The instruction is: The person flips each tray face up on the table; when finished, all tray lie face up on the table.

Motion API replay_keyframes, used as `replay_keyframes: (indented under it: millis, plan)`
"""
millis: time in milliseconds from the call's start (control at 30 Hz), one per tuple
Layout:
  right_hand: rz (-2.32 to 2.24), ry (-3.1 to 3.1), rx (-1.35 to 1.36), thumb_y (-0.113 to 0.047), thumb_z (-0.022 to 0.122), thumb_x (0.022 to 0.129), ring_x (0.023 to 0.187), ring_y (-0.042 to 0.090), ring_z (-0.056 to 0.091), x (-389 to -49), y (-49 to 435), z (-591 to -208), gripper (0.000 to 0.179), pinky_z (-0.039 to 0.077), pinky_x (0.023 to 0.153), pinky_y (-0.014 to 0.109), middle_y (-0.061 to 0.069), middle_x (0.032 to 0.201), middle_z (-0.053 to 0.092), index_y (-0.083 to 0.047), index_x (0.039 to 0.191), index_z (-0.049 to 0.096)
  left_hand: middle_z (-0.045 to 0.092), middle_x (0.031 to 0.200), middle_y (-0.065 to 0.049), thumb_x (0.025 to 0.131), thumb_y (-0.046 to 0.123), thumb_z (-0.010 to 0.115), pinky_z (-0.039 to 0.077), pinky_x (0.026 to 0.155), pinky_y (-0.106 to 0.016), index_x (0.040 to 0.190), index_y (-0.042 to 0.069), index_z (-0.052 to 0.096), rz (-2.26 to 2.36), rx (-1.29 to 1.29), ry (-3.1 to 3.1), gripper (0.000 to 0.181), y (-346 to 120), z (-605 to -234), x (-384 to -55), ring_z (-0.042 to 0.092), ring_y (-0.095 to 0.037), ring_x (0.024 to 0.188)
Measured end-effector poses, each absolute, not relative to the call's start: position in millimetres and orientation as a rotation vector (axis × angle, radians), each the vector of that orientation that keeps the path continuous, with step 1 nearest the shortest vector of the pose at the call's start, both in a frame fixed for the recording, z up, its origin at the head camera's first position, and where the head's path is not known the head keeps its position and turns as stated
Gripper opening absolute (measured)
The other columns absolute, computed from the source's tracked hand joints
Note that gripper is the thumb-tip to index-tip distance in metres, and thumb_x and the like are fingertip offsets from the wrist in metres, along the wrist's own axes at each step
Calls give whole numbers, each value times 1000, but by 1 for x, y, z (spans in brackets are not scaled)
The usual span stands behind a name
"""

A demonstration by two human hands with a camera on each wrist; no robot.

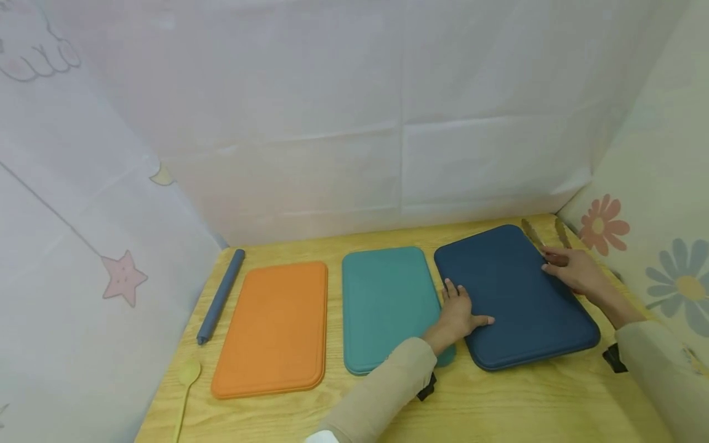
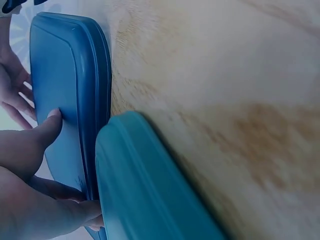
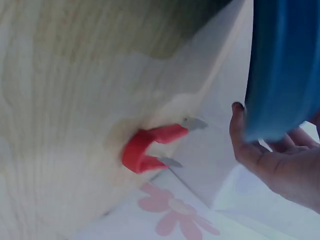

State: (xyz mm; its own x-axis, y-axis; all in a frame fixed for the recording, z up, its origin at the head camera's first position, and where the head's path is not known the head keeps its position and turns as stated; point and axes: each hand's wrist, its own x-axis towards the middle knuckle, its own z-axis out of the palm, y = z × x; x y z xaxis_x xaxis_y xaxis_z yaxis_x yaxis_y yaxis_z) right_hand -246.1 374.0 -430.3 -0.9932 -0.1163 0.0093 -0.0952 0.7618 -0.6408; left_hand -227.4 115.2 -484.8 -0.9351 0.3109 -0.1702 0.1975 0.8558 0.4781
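A flat dark blue lidded tray [image 1: 520, 301] with rounded corners lies at an angle on the right side. My left hand [image 1: 455, 315] holds its left edge, thumb spread on the top face and fingers along the side. At the opposite edge my right hand [image 1: 581, 275] grips the tray, its fingers partly hidden there. Seen from the right wrist, the tray stands off the tabletop. A teal lidded tray [image 1: 388, 301] lies just left, partly beneath my left forearm. Beyond my right hand are red-handled tongs [image 3: 134, 152] with metal tips.
An orange tray [image 1: 271, 332] lies further left. Beside it are a blue-grey rod [image 1: 221, 298] and a yellow spoon [image 1: 189, 373] at the left edge of the wooden table [image 1: 310, 418]. White cloth walls [image 1: 310, 184] close in the back and sides.
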Motion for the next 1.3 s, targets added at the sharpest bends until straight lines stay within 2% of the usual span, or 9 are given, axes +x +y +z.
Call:
replay_keyframes:
  millis: [133,367,500,633,867,967,1167,1300]
  plan:
    - [-1015,2902,-246,-13,60,96,116,53,49,-249,379,-418,60,54,75,32,38,131,45,12,143,33,10,159,-19,82,58,66,32,111,-32,152,5,27,729,375,2753,95,113,-484,-228,16,-31,145]
    - [-1017,2839,-270,-22,66,94,114,49,53,-255,384,-402,67,55,80,40,36,133,46,10,144,35,6,160,-15,82,58,66,31,112,-32,153,7,23,820,365,2696,97,109,-486,-231,13,-26,147]
    - [-1029,2799,-287,-26,67,93,101,37,65,-256,389,-393,66,57,76,38,38,128,50,11,141,40,6,161,-12,82,58,66,31,112,-31,153,8,23,874,366,2675,97,107,-487,-230,13,-23,147]
    - [-1008,2743,-260,-32,67,92,92,26,70,-258,392,-386,69,57,74,37,38,128,50,8,142,41,8,161,-10,82,58,66,33,111,-31,153,8,23,923,365,2658,97,105,-487,-227,15,-20,146]
    - [-1098,2619,-199,-32,66,93,106,41,62,-260,390,-383,73,56,81,41,40,137,39,7,146,34,12,160,-11,86,60,60,35,110,-35,153,9,25,902,456,2676,91,103,-486,-219,17,-25,146]
    - [-1134,2604,-179,-31,66,93,108,42,60,-261,387,-380,75,56,81,42,41,140,34,7,147,31,14,160,-10,86,61,58,37,109,-40,153,12,26,880,497,2689,89,104,-482,-211,18,-30,145]
    - [-1115,2662,-175,-33,65,93,100,38,65,-261,378,-369,75,57,78,43,37,128,49,9,145,32,17,159,-9,82,68,55,37,108,-41,153,16,26,827,562,2707,93,108,-470,-191,21,-33,144]
    - [-1082,2692,-172,-35,64,93,99,41,64,-260,374,-361,75,57,77,44,36,124,54,11,144,33,18,159,-9,80,71,55,39,107,-37,154,19,23,788,629,2705,95,113,-462,-178,24,-32,143]
